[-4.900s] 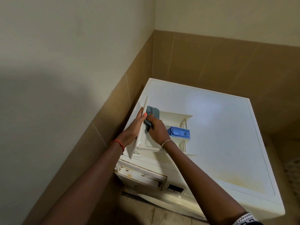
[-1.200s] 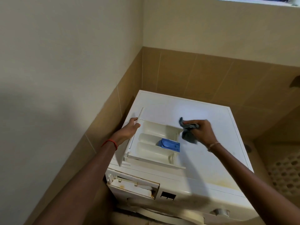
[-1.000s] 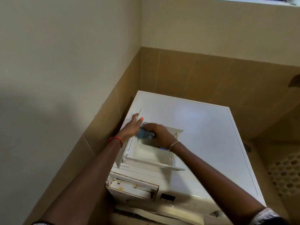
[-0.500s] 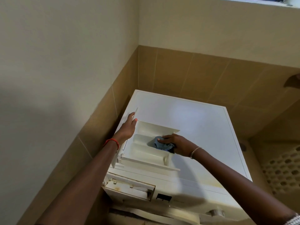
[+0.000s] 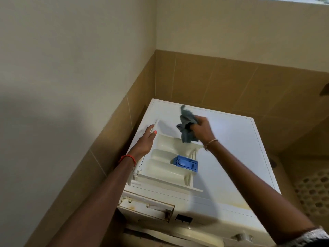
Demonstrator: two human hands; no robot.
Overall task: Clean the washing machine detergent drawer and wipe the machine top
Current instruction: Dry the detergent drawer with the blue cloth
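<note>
The white detergent drawer lies on the left part of the washing machine top, with a blue insert in its right compartment. My left hand rests against the drawer's left front panel and steadies it. My right hand is raised above the drawer's far end, shut on a grey-blue cloth that hangs down from the fist. The cloth is blurred and not touching the drawer.
The machine stands in a corner with tan tiled walls behind and to the left. The empty drawer slot gapes on the machine's front. A yellowish stain marks the near right of the top. A perforated basket is at the right.
My right hand has lifted the cloth out of the drawer's compartment and up over its far end. The blue insert is uncovered again. My left hand stays on the drawer's panel.
</note>
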